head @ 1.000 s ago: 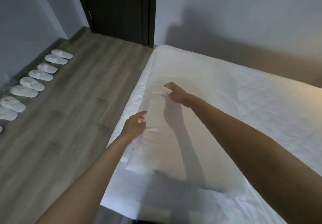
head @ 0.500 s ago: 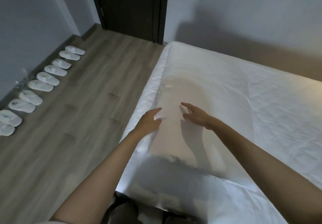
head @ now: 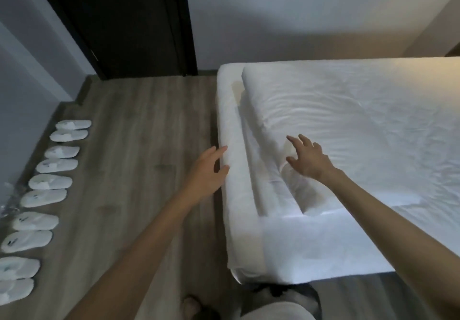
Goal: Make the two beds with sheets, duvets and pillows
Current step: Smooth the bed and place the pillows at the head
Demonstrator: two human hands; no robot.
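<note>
White sheet (head: pixel 293 250) covers the bed (head: pixel 225 110) and hangs down its near end and left side. Duvet (head: pixel 361 130), also white and creased, lies on top, set in from the bed's left edge; its left border sits as a raised fold running from the far corner toward the near one, with a narrower folded strip beside it.

Left hand (head: pixel 207 171): at the bed's left edge, about midway along. Fingers (head: pixel 219 151) straight and slightly apart, tips touching the sheet at the edge, gripping nothing.

Right hand (head: pixel 308 160): over the duvet's left fold, palm down. Fingers (head: pixel 296 141) spread wide, holding nothing; cannot tell if the palm presses the cloth or hovers just above.

Wooden floor (head: pixel 139 150) left of the bed. Row of white slippers (head: pixel 48 181) lined along the grey wall (head: pixel 22 90) at the left. Dark door (head: pixel 129 21) beyond the bed's far left corner.
</note>
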